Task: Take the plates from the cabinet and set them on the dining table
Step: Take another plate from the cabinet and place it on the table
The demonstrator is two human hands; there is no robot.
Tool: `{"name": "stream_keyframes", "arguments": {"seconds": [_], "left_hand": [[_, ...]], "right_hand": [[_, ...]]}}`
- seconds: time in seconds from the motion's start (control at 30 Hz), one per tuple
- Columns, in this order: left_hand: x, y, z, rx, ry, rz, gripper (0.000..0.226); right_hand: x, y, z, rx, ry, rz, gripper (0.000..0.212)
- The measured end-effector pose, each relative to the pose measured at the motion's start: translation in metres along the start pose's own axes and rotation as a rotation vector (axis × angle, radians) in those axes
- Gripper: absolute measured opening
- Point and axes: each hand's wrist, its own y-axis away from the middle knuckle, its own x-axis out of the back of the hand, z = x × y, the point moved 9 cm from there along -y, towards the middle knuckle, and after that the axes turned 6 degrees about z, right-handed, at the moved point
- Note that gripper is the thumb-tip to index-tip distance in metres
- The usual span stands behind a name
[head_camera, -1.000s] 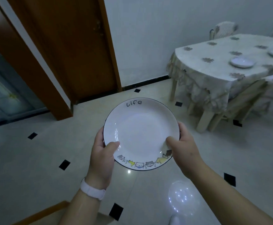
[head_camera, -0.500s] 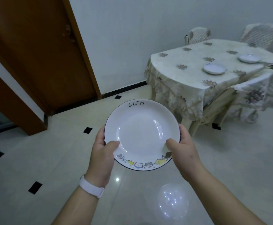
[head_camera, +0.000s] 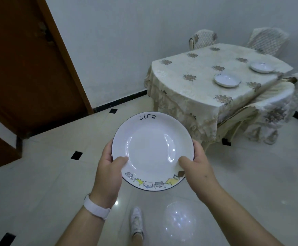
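Though well apart from the dining table, held level in both hands above the tiled floor: a white plate, thin dark line round the rim, "Life" written at the far edge, a row of cartoon cats along the near edge. Gripped at its left side by the left hand, thumb laid over the inner slope, fingers curled underneath and out of sight; white wristband on that wrist. Gripped the same way at its right side by the right hand, thumb on top just beside the cats. Ahead and to the right, draped in a pale flowered tablecloth, bearing two more plates toward its right side: the nearer plate and, beyond and apart from it, the farther plate. Ringed by covered chairs, two at the far side, one at the near right. Brown wooden door at left, beside a plain white wall. Down between the forearms, one white shoe on the tiles.
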Motion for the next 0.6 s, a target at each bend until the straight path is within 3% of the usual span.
{"name": "stream_keyframes", "arguments": {"seconds": [0.37,0.6], "left_hand": [[0.027,-0.2,0.03,0.008,0.016,-0.035,0.054],[0.028,-0.278,0.03,0.032,0.0,-0.056,0.054]], "right_hand": [[-0.112,-0.162,-0.034,-0.018,0.051,0.031,0.045],[-0.145,-0.223,-0.044,-0.042,0.034,0.053,0.045]]}}
